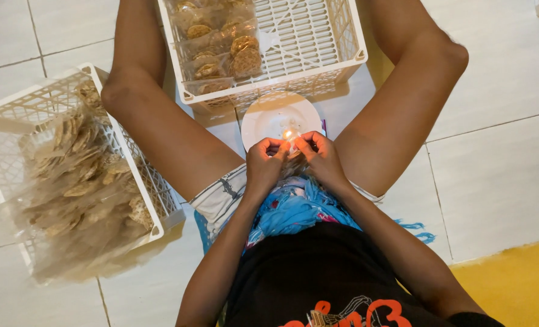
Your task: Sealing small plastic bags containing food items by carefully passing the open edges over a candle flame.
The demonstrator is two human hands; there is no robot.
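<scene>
Small clear plastic packet (292,149) is being pinched between both hands, just near of the candle flame (287,134) burning on the white plate (263,118) on the tiled floor (505,163). Left hand (266,162) and right hand (319,156) are both closing fingertips tight on the packet's edge, grip nearly shut around thin film. Judgement: the edge is wanting to pass briefly by the flame, kept taut and level, fingers staying back from the heat. Far, a white crate (318,42) is holding bagged crackers (221,45); left, a second crate (3,121) is carrying loose crackers in plastic (82,175).
</scene>
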